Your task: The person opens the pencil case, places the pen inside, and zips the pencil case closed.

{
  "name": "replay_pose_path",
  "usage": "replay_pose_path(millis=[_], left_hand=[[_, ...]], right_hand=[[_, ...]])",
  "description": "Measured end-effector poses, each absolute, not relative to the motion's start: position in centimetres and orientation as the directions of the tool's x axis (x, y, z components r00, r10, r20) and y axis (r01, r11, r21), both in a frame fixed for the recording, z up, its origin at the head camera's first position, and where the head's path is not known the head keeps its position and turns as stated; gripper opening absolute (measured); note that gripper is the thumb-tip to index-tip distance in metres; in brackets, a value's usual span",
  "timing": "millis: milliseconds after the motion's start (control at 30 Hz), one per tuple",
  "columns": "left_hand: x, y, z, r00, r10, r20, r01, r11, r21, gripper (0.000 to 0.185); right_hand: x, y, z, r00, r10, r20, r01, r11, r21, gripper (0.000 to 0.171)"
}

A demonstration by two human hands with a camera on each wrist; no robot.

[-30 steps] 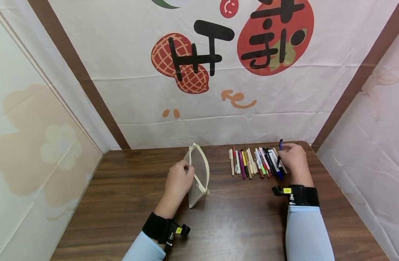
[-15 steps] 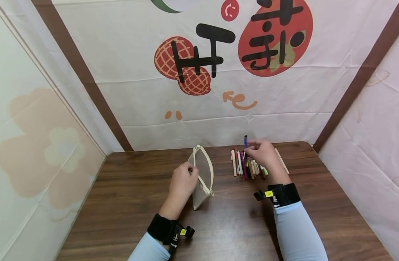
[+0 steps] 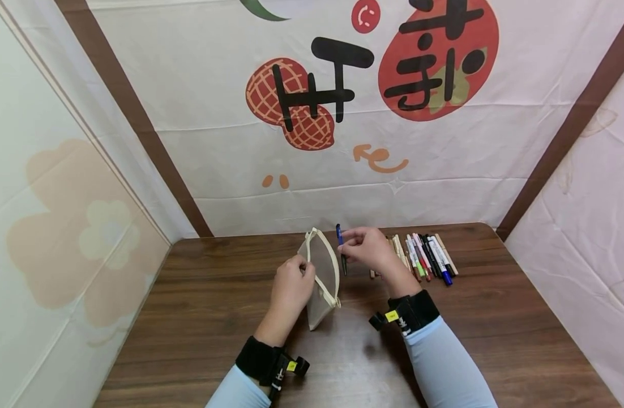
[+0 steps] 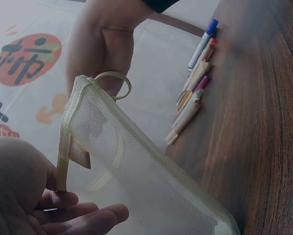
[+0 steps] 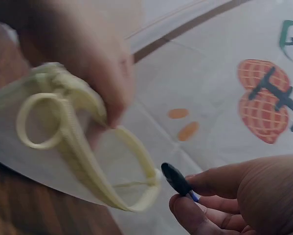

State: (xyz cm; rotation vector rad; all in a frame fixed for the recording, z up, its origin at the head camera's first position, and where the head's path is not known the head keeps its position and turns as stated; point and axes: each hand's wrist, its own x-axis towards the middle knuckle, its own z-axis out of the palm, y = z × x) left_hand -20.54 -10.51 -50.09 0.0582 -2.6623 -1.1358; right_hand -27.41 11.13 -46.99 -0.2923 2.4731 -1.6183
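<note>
Here the left hand [image 3: 290, 281] pinches the open rim of a mesh pencil pouch [image 3: 319, 277] standing on the counter [image 3: 200, 306]. The right hand [image 3: 369, 249] has its fingers [image 5: 195, 215] closed on a blue pen [image 3: 341, 249] just beside the pouch's mouth.

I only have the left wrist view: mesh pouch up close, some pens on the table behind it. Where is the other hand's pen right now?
Observer: The right hand pinches a blue pen beside the pouch's open mouth.
Operator: Is the tip inside the pouch?
Observer: Not visibly; in the head view the blue pen sits just right of the zipper rim, outside it.
Operator: Is my left hand keeping the mouth open?
Observer: Yes, the left hand grips one edge, and the right wrist view shows the mouth gaping.
</note>
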Motion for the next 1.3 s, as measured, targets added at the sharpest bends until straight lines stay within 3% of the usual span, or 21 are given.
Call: replay_pose_path(millis=[233,500,667,967,1300], left_hand=[[-20.6,-10.3,-50.0,-0.968,-0.134,0.213,0.058,0.704,0.707,0.018],[-20.7,-10.1,-50.3,-0.960,-0.131,0.249,0.084,0.712,0.697,0.018],[-20.6,-10.0,-50.3,-0.958,-0.124,0.257,0.093,0.714,0.694,0.017],[-20.8,-10.1,-50.2,-0.959,-0.139,0.246,0.073,0.718,0.692,0.017],[-20.5,-10.4,-50.2,-0.966,-0.136,0.221,0.062,0.707,0.704,0.018]], right_hand=[[-26.5,9.1,-47.7,-0.947,-0.320,-0.034,-0.090,0.363,-0.927,0.039],[-26.3,7.6,-48.4,-0.928,-0.372,-0.004,-0.187,0.476,-0.859,0.036],[-26.2,7.7,-48.3,-0.922,-0.388,-0.015,-0.183,0.466,-0.866,0.039],[-26.6,10.1,-47.1,-0.939,-0.344,-0.019,-0.137,0.423,-0.896,0.032],[-27.8,15.5,-45.9,-0.970,-0.244,-0.001,-0.145,0.578,-0.803,0.034]])
